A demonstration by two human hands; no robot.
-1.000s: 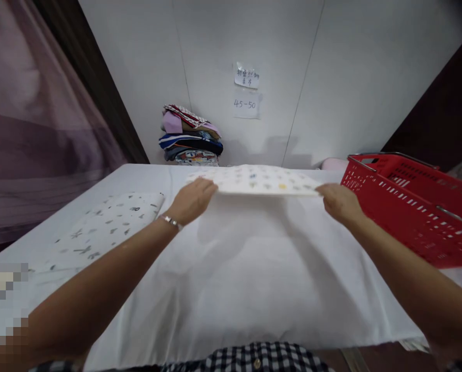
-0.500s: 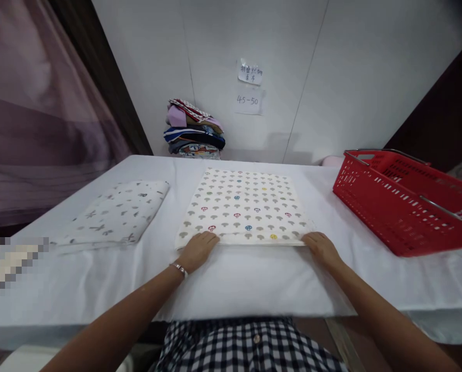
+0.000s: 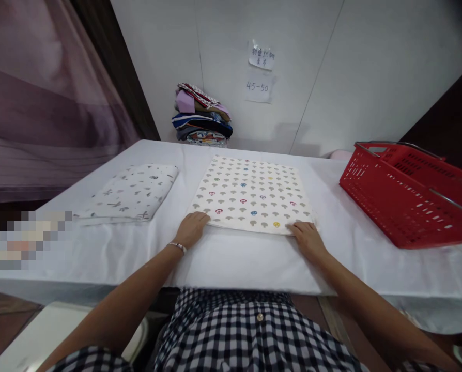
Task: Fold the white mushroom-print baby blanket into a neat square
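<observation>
A cream cloth printed with grey and coloured mushrooms lies folded into a flat, near-square piece in front of me. My left hand rests on its near left corner, fingers stretched out over the fabric. Toward the near right corner, my right hand lies with its fingers extended on the front edge. The thumbs are mostly hidden. To the left sits a second folded cloth, white with small grey prints, touched by neither hand.
White fabric covers the table. A red plastic basket with metal handles stands at the right. Behind the table rises a pile of folded cloths against the wall. Handwritten papers hang there. A pixelated patch hides something at left.
The mushroom cloth's near edge, earlier showing a raised fold, now lies flatter. My right hand has shifted inward along that edge. The camera view has tilted downward.
</observation>
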